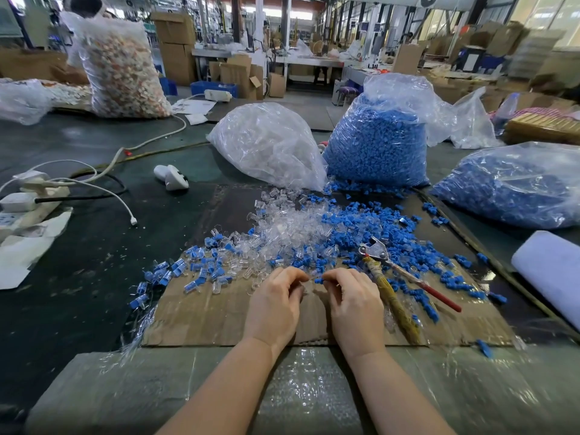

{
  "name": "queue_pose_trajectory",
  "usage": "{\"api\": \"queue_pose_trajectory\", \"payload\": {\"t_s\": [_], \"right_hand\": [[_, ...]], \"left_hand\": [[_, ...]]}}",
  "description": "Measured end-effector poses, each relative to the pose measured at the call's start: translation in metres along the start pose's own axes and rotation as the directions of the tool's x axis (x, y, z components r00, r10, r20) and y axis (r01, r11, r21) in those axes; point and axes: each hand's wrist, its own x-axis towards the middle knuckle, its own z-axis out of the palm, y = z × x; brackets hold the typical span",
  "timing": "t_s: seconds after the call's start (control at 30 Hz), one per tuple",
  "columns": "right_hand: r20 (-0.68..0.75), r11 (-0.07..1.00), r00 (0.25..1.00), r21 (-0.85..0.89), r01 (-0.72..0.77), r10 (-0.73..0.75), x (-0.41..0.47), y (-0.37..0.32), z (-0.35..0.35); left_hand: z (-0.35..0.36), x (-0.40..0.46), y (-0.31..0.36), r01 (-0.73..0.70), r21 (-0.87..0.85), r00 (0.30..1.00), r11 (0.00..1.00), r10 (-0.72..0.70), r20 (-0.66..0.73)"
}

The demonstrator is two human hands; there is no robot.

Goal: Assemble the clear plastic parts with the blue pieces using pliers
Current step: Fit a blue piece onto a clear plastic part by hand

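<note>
- A white power strip point(29, 196) with white cables lay at the far left of the dark green tabletop point(94, 246).
- A row of small assembled clear-and-blue parts point(175, 271) lay on the left part of the flat brown cardboard sheet point(213, 315).
- The left hand point(276, 304) rested on the cardboard with its fingers curled, pinching a small clear plastic part point(306, 282) that was hard to see.
- Just beside it, the right hand point(353, 304) had its fingers curled too and pinched a small blue plastic piece point(318, 280) at the fingertips, its tip pointing to the clear part.
- Behind the hands lay a mixed loose pile of clear parts point(282, 230) and blue pieces point(370, 227).
- The metal pliers with one red handle and one yellow wrapped handle point(392, 274) lay on the cardboard, right of the right hand, touched by no hand.
- Further back stood a transparent bag of clear parts point(266, 146), then a bag of blue pieces point(376, 146), and another blue-filled bag point(514, 186) at the right.
</note>
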Motion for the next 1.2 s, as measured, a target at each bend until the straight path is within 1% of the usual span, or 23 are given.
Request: {"api": "queue_pose_trajectory", "payload": {"t_s": [0.37, 0.73, 1.2], "right_hand": [[0.028, 0.999, 0.999, -0.035, -0.015, 0.016, 0.0001, 0.0013, 0.0015], [0.027, 0.998, 0.999, -0.059, -0.016, 0.018, 0.0006, 0.0024, 0.0028], [0.038, 0.998, 0.999, -0.062, -0.020, 0.022, 0.0003, 0.0018, 0.0022]], "left_hand": [[0.0007, 0.0002, -0.0004, 0.002, 0.011, 1.000, 1.000, -0.002, 0.017], [0.0017, 0.0010, -0.0029, 0.009, 0.009, 1.000, 1.000, -0.009, 0.000], [0.0012, 0.0014, -0.0029, 0.040, -0.051, 0.999, 0.998, -0.041, -0.022]]}}
